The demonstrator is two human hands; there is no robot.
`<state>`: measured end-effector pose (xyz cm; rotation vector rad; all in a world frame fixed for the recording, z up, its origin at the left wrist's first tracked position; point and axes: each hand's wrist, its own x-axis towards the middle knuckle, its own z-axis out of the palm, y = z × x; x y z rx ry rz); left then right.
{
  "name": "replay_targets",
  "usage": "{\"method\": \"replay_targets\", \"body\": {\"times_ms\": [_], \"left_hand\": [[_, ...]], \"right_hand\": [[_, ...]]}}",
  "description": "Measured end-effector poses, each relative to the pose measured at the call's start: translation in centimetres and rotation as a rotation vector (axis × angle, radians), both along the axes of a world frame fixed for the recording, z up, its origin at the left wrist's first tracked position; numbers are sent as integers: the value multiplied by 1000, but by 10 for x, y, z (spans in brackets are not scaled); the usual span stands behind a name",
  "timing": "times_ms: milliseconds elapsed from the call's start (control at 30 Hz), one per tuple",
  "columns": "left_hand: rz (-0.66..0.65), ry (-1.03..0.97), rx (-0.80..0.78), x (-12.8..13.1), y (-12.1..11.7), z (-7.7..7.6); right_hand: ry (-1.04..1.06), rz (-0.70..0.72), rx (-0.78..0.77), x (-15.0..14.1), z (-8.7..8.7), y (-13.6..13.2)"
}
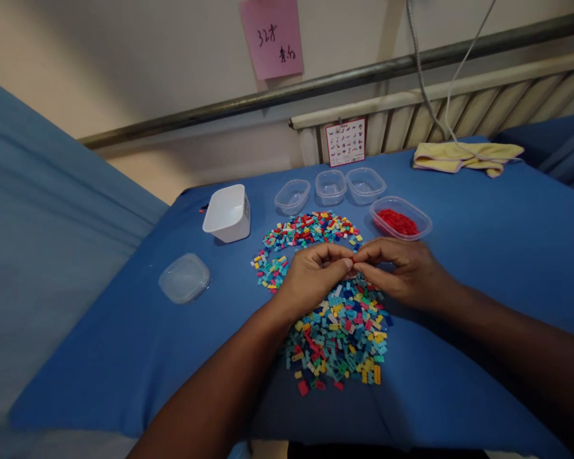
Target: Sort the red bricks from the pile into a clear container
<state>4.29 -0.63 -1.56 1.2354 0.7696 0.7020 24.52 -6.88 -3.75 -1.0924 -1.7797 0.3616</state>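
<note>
Fingertips of my left hand (310,277) and my right hand (404,271) meet above a spread of small toy bricks. Between them they pinch a small red brick (353,259), mostly covered by the fingers. Below lies a large heap of mixed-colour bricks (337,338), in teal, blue, yellow, pink and red. Behind my hands is a second heap of bricks (310,228). Just beyond my right hand stands a clear plastic container (423,228) holding many red bricks (396,222).
Three clear containers (293,197) stand in a row at the back. Further left are a white tub (227,217) and a clear lid (185,278). A yellow cloth (459,157) lies at the back right, near a radiator. A picture card (345,142) hangs behind the blue-covered table (497,255).
</note>
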Motion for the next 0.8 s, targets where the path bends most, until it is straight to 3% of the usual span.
{"method": "replay_targets", "body": {"times_ms": [233, 400, 533, 600, 800], "left_hand": [[-12, -28, -179, -2, 5, -1], [-1, -46, -162, -2, 2, -5], [85, 31, 24, -2, 3, 0], [190, 68, 158, -7, 11, 3], [518, 197, 507, -38, 52, -2]], "right_hand": [[-92, 31, 62, 2, -1, -1], [-222, -34, 141, 3, 1, 0], [-288, -73, 157, 8, 5, 1], [-311, -109, 157, 16, 9, 2], [-434, -395, 220, 58, 19, 9]]}}
